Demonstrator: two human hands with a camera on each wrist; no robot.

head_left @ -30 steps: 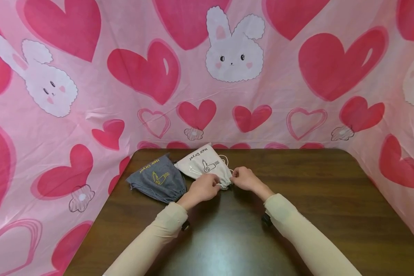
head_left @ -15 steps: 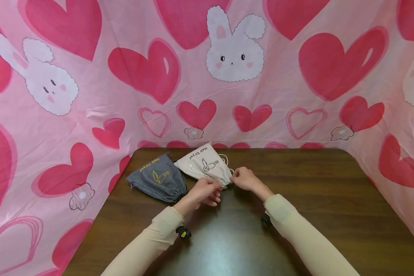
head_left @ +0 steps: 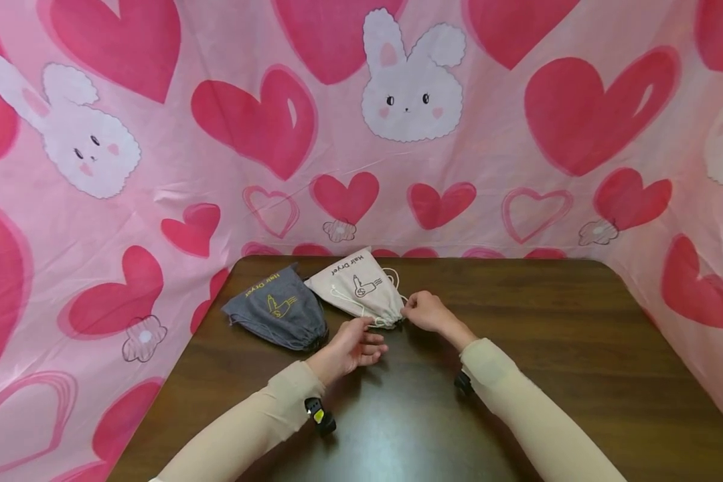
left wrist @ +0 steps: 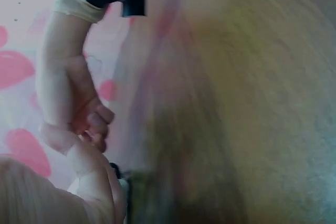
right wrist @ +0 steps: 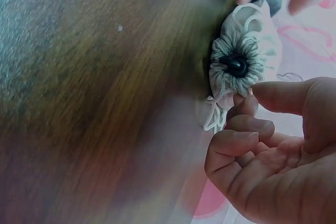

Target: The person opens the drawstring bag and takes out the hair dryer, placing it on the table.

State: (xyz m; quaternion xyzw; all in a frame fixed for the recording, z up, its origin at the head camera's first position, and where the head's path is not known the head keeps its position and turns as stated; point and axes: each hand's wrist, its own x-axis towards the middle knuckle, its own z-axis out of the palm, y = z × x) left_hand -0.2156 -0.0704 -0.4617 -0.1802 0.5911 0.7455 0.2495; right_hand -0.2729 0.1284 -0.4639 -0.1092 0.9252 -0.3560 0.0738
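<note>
Alongside, grey pouch beside white pouch, right hand pinching the latter's gathered mouth, left hand fingers spread.

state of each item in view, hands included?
White bag: lying down, mouth gathered, black part showing at its center
White cord: outside, looped
Gray bag: lying down, mouth gathered
Left hand: beside white bag, grip unclear
Right hand: pinching at white bag's mouth

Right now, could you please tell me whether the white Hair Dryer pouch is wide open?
No, the white Hair Dryer pouch is gathered into tight pleats around a black piece.
</note>
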